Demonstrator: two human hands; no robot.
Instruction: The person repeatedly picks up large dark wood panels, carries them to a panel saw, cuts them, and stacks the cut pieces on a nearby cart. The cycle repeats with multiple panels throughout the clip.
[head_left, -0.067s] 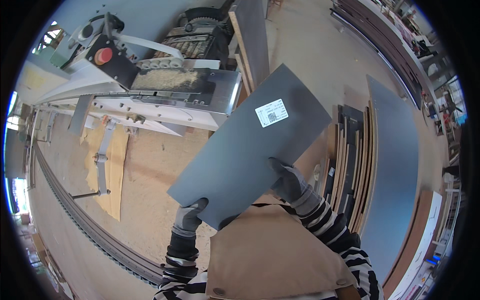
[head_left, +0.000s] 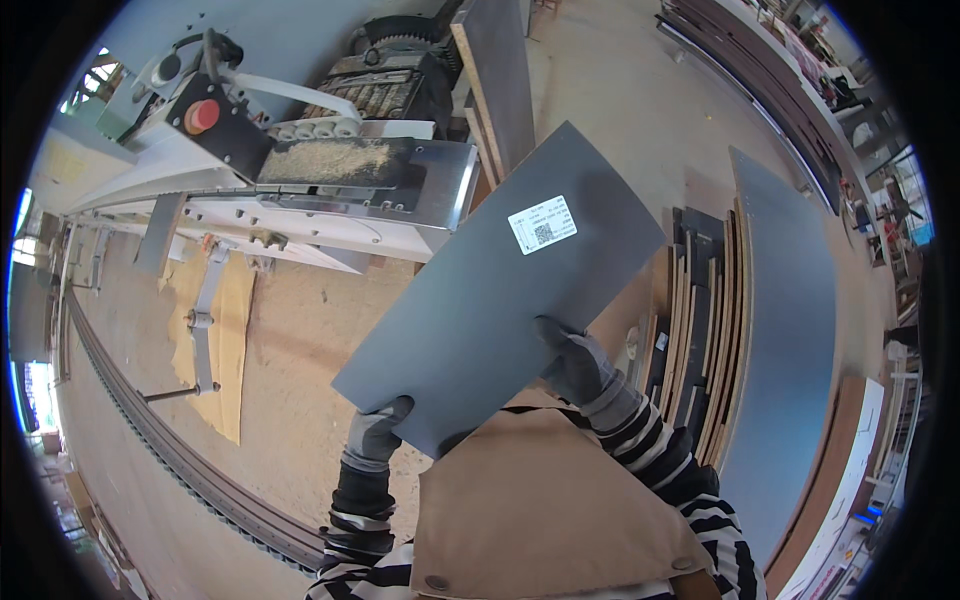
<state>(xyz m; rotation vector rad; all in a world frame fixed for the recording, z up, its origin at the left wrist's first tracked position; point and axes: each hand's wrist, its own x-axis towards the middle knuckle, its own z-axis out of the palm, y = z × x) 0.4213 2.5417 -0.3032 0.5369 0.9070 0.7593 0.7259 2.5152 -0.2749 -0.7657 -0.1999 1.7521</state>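
A dark grey rectangular board (head_left: pixel 470 310) slants across the middle of the view, held in front of my body. Near its far end is a white printed label (head_left: pixel 543 225). My left hand (head_left: pixel 375 432), in a grey glove, grips the board's near left edge with the thumb on top. On the near right edge my gloved right hand (head_left: pixel 580 370) is closed, its thumb lying over the upper face. The fingers of both hands are hidden beneath the board. Its near corner reaches my brown apron (head_left: pixel 550 500).
At upper left stands a machine (head_left: pixel 350 215) with a red button (head_left: pixel 201 116) and sawdust on its bed. Stacked dark boards (head_left: pixel 700 310) and a large grey panel (head_left: pixel 785 340) are to the right. A long rail (head_left: pixel 170 455) curves along the left; cardboard (head_left: pixel 225 370) lies on the floor.
Almost nothing differs. The board and my left hand have shifted very slightly left, and the background has moved a little with the view. Both hands keep their hold.
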